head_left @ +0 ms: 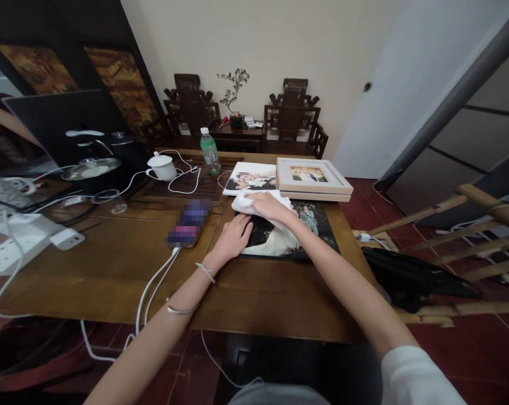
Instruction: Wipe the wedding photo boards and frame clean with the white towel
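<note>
A dark wedding photo panel (317, 239) lies flat near the right end of the wooden table. My right hand (269, 206) grips a folded white cloth (248, 201) and presses it on the panel's upper left part. At the panel's left edge rests my left hand (234, 235), fingers stretched out and holding nothing. Just behind the panel sit a white-bordered photo (254, 177) and, to its right, a stack of pale frames (313, 177) with a small picture in the top one. Cloth and right arm hide part of the panel.
Left of my hands lies a phone (189, 224) with white cables plugged in. Farther back stand a green-labelled bottle (210, 152) and a lidded white cup (161, 167). A power strip (22, 244), a pot (94, 171) and a laptop (64, 126) occupy the left side.
</note>
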Demonstrator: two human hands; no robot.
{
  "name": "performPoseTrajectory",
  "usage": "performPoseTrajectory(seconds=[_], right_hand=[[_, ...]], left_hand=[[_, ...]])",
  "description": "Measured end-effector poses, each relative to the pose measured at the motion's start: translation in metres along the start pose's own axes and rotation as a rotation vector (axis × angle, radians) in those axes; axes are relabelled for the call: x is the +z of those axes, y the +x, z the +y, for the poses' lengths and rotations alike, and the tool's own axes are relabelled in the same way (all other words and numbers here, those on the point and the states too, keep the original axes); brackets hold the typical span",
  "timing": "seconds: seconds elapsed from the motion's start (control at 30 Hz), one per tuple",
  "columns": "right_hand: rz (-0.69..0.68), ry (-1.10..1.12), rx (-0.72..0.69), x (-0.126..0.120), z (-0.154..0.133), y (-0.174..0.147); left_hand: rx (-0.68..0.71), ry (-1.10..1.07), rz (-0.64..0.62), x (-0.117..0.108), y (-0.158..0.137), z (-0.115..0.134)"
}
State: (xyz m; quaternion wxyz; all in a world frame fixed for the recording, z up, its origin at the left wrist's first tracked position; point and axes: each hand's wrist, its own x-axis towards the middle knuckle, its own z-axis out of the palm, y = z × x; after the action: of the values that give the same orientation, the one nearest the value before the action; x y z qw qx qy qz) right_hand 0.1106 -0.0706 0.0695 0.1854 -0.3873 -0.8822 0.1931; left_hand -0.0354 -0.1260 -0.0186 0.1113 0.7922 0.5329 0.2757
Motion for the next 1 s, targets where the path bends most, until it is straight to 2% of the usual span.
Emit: performPoseTrajectory(seconds=[0.1,0.2,0.47,0.6,0.7,0.87,1.0], right_hand=[[-0.003,0.010,-0.001,0.002,0.000,0.009],[0.020,0.012,0.026,-0.002,0.010,-0.003],[0.105,-0.054,0.187,-0.044,0.070,-0.087],[0.101,-0.195,0.235,-0.049,0.087,-0.127],[0.067,-0.305,0.186,-0.033,0.076,-0.160],[-0.004,-0.359,0.064,-0.003,0.028,-0.225],[-0.076,-0.322,-0.035,0.001,0.005,-0.252]], left_hand=[[-0.005,0.004,-0.002,0.000,0.000,0.000],[-0.003,-0.005,0.004,0.000,-0.001,0.000],[-0.016,-0.020,-0.016,0.001,-0.001,0.001],[-0.029,-0.026,-0.011,0.001,-0.001,0.000],[-0.040,-0.038,-0.008,0.002,-0.002,-0.001],[-0.051,-0.037,-0.006,0.003,-0.002,0.000],[-0.050,-0.033,-0.003,0.003,-0.002,0.000]])
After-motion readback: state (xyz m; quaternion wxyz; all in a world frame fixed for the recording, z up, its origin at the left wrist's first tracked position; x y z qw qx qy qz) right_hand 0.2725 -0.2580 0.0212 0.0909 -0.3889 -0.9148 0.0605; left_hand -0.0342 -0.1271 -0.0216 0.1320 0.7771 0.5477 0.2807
